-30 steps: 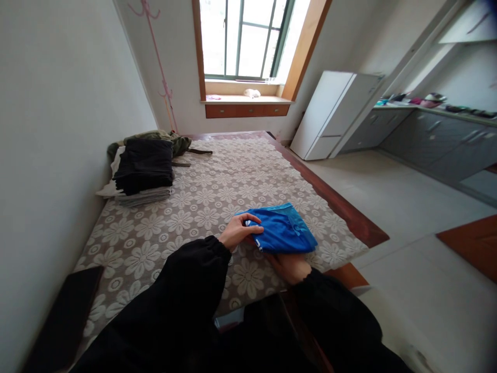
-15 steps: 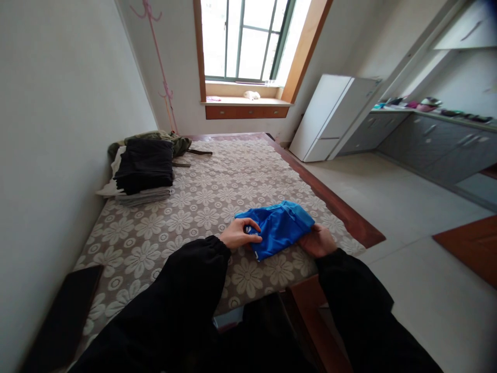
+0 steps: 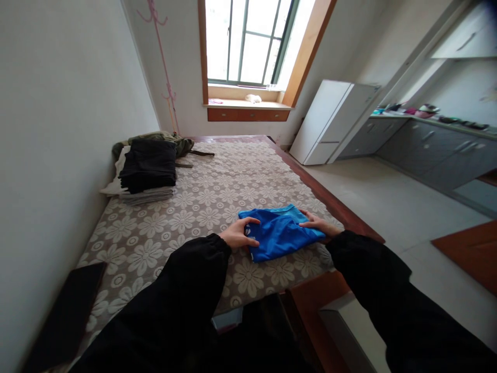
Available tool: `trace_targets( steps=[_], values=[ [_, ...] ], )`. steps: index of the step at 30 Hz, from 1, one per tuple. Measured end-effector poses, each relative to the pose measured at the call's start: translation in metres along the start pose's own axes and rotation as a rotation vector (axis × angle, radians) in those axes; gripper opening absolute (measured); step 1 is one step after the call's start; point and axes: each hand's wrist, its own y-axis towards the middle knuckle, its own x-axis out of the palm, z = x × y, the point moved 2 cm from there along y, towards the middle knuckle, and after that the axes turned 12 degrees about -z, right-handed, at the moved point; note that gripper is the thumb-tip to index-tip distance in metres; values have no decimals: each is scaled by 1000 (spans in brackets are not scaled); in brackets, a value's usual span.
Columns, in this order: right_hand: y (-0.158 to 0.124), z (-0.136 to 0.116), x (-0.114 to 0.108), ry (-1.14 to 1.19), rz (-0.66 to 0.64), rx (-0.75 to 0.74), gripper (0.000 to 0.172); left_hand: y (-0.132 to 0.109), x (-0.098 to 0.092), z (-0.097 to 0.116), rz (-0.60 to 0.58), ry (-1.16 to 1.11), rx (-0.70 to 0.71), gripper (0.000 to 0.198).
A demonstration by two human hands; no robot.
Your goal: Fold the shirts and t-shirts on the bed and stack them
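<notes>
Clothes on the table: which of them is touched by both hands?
The blue garment, between the left hand and the right hand. The black clothes and the grey clothes beneath them are stacked near the wall, away from both hands.

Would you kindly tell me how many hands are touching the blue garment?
2: the left hand is at the left edge of the blue garment, and the right hand is at its right edge. Parts of both may be hidden.

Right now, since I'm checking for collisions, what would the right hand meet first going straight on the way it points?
The blue cloth, which the right hand touches as it points leftward; beyond it, probably the left hand, though depth is unclear.
</notes>
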Motion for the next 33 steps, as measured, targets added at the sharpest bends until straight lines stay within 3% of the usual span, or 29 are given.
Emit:
trace_targets(
  steps=[3,5,8,11,13,19,26,33],
  values=[
    [-3,-3,8,-22,13,-97,100,2,-2,-2,35,-50,22,103],
    [-7,-4,13,-39,22,-170,103,3,-2,-3,41,-84,10,114],
    [-11,1,11,-40,9,-188,92,4,-3,-3,37,-100,-7,119],
    [-12,9,1,-63,5,-65,63,4,-4,-1,57,-62,-21,114],
    [-10,13,-3,-60,-22,20,53,4,-4,-1,71,-31,-26,112],
    [-9,6,6,81,-193,-5,83,6,-5,-4,74,-2,-9,117],
    [-6,4,5,15,-205,21,62,7,-9,-7,135,-14,43,117],
    [-6,0,0,111,-219,24,68,4,-11,2,183,76,253,110]
  ],
)
